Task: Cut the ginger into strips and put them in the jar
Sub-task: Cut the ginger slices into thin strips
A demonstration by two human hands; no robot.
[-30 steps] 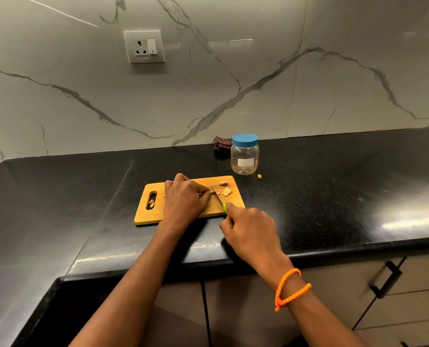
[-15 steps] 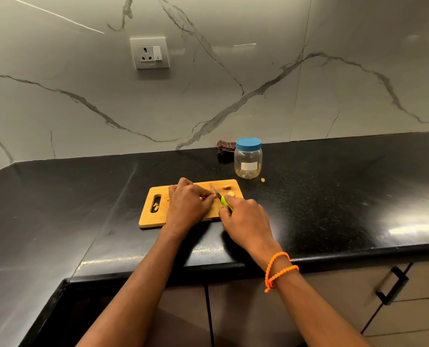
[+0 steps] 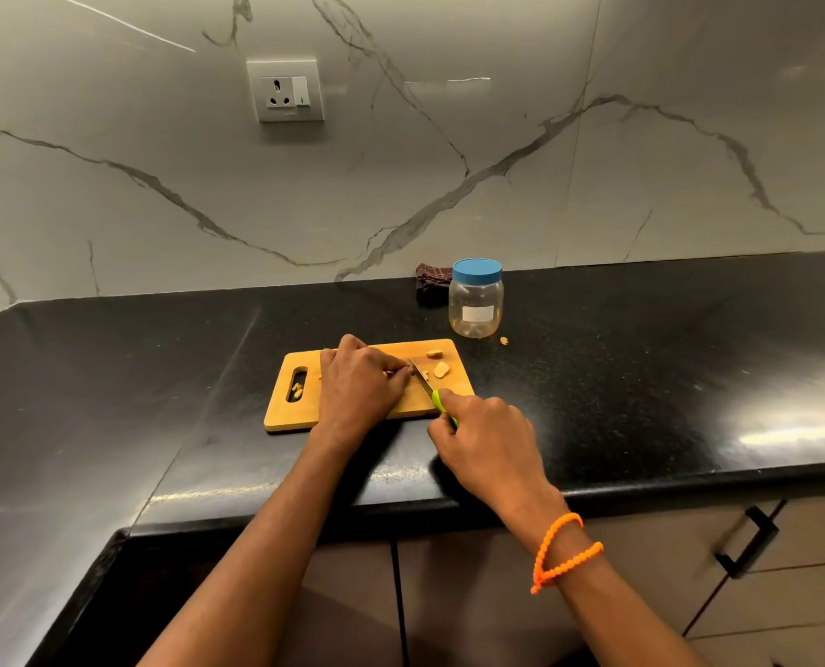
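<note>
A wooden cutting board [image 3: 304,416] lies on the black counter. My left hand [image 3: 360,382] rests on it, fingers curled over a piece of ginger that is mostly hidden under them. My right hand [image 3: 485,433] grips a knife with a green handle [image 3: 438,402]; its blade [image 3: 419,373] touches the board just right of my left fingertips. Two cut ginger pieces [image 3: 441,369] lie on the board's right end. More bits sit in the board's handle slot [image 3: 297,389]. A clear jar [image 3: 475,303] with a blue lid on stands behind the board.
A small ginger bit [image 3: 503,340] lies on the counter beside the jar. A dark folded cloth [image 3: 432,276] sits behind the jar against the marble wall. A wall socket [image 3: 285,91] is above. Cabinet doors with a black handle [image 3: 747,541] are below the counter edge.
My right hand drew forward toward the ginger half a second ago and has pulled back again, sliding the knife. My left hand stays on the ginger.
</note>
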